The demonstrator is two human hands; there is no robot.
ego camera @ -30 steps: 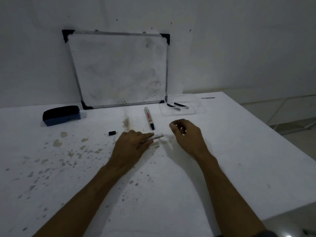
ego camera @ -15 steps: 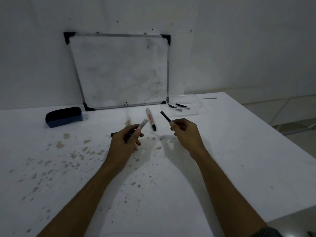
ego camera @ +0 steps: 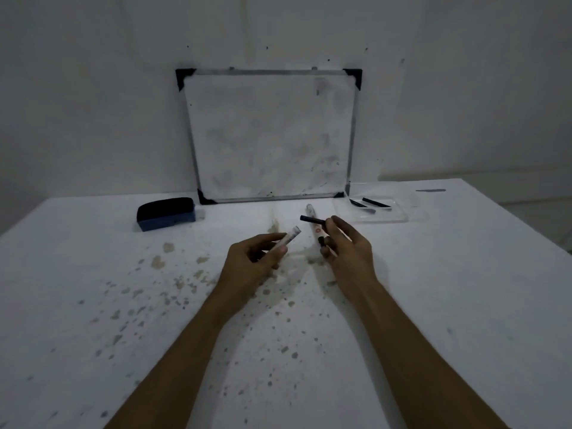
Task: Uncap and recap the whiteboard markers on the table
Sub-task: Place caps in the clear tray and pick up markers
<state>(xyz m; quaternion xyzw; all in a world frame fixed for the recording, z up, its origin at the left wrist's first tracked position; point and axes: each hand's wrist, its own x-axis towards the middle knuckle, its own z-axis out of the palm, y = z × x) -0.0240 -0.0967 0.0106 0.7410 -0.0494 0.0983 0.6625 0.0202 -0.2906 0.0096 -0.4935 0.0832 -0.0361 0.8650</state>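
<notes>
My left hand (ego camera: 252,261) grips a white marker body (ego camera: 289,237) whose free end points up and to the right. My right hand (ego camera: 348,250) pinches a black cap (ego camera: 312,220) between thumb and fingers, its far end aimed left. A small gap separates the cap from the marker body, both above the table. A second marker (ego camera: 315,222) with a white barrel and a black cap lies on the table behind the hands, partly hidden by the held cap and my right fingers.
A small whiteboard (ego camera: 272,134) leans on the wall at the back. A dark blue eraser (ego camera: 166,213) sits to its left. A clear tray (ego camera: 383,209) with dark pieces is at the back right. The white table (ego camera: 93,305) is stained with spots; its right edge runs diagonally.
Both hands lifted from the table, the left with the marker body and the right with the black cap. The view shifted, so the board appears more central.
</notes>
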